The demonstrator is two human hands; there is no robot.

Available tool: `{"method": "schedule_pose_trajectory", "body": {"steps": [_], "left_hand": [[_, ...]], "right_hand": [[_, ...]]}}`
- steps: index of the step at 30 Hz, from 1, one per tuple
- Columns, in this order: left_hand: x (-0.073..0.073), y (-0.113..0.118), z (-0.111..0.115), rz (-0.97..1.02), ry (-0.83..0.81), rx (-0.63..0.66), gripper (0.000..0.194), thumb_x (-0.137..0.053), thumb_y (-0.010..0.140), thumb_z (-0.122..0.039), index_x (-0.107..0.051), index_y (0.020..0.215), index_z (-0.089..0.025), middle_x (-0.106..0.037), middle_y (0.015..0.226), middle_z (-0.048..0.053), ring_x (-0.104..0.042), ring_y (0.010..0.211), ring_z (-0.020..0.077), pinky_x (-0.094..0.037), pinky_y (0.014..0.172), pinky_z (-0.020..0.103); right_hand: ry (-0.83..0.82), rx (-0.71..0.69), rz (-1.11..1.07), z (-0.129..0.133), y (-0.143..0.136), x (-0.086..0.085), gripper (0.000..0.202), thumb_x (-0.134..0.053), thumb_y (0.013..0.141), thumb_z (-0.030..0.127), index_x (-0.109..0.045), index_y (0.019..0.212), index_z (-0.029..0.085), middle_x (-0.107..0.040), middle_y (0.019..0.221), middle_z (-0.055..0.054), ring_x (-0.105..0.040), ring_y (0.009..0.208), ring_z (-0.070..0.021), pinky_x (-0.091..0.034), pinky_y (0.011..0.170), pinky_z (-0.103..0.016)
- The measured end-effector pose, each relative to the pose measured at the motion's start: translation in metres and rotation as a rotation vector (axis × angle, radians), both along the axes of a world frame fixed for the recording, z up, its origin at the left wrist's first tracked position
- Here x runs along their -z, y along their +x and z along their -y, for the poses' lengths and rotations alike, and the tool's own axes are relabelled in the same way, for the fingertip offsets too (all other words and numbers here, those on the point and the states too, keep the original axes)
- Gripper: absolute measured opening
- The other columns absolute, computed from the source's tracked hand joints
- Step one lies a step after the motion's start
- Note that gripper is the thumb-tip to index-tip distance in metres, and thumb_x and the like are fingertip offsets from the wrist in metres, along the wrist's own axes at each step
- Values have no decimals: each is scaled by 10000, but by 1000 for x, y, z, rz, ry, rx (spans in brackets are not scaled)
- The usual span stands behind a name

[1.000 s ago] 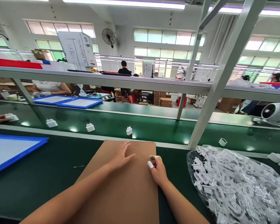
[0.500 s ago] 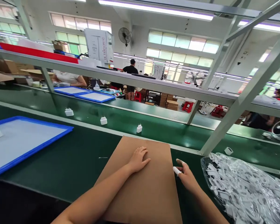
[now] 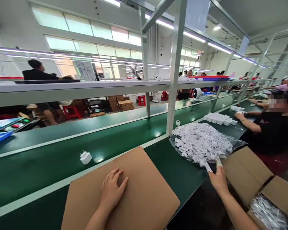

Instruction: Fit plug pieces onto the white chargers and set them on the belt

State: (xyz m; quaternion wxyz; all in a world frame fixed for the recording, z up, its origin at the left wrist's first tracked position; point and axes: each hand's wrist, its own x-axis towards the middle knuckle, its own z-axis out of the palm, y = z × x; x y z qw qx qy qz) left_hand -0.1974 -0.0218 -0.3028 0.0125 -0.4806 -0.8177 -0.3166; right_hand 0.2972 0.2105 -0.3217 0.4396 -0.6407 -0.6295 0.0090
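Note:
My left hand (image 3: 112, 190) lies flat on a brown cardboard sheet (image 3: 144, 195), its fingers spread. The sheet rests at an angle on the dark green bench. Over to the right, my right hand (image 3: 218, 179) reaches to the near edge of a clear plastic bag (image 3: 204, 142) heaped with small white plastic parts. Light coverings sit on two of its fingertips, which are apart and at the parts; nothing is clearly held between them. A white plug adapter (image 3: 85, 157) stands on the green conveyor belt (image 3: 124, 143) beyond the sheet.
An open cardboard box (image 3: 249, 172) with clear plastic inside stands at the lower right. A metal post (image 3: 174, 70) rises behind the bag. Rows of white pieces (image 3: 219, 119) lie farther along, near a seated co-worker (image 3: 276, 127). A small fan (image 3: 197, 94) stands beyond the belt.
The view has turned right. My right hand has moved from beside the cardboard to the bag's edge. The cardboard appears rotated, with my left hand still on it.

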Motion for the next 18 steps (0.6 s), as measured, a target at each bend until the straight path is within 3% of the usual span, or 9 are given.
{"method": "schedule_pose_trajectory", "body": {"steps": [4,10,14,18], "left_hand": [[0,-6,4,43,20,37,583,-469,853,-598,-728,1171,-183,-632,1409,136,-541,1350,348,-420,1179,559],[3,-14,3,99,7,56,608,-475,816,-641,-736,1143,-200,-636,1406,138,-547,1354,370,-432,1176,578],[2,-14,4,105,-5,62,638,-463,806,-658,-739,1150,-198,-625,1422,141,-540,1367,373,-437,1179,577],[2,-14,6,122,-35,51,674,-451,798,-684,-736,1172,-202,-619,1430,135,-540,1368,373,-464,1159,572]], "right_hand": [[17,93,1,-6,-18,-19,361,-550,781,412,-673,993,146,-550,1027,-170,-529,1046,-380,-441,969,-558],[3,85,-157,-24,-42,-58,131,-560,728,287,-631,705,179,-510,986,-122,-547,880,-281,-496,889,-463],[49,76,-207,-50,-54,-83,208,-557,766,353,-643,721,169,-554,964,-126,-562,821,-255,-514,864,-447],[159,-13,-274,-73,-59,-115,313,-541,844,418,-692,922,154,-643,949,-124,-609,866,-255,-529,865,-401]]}}
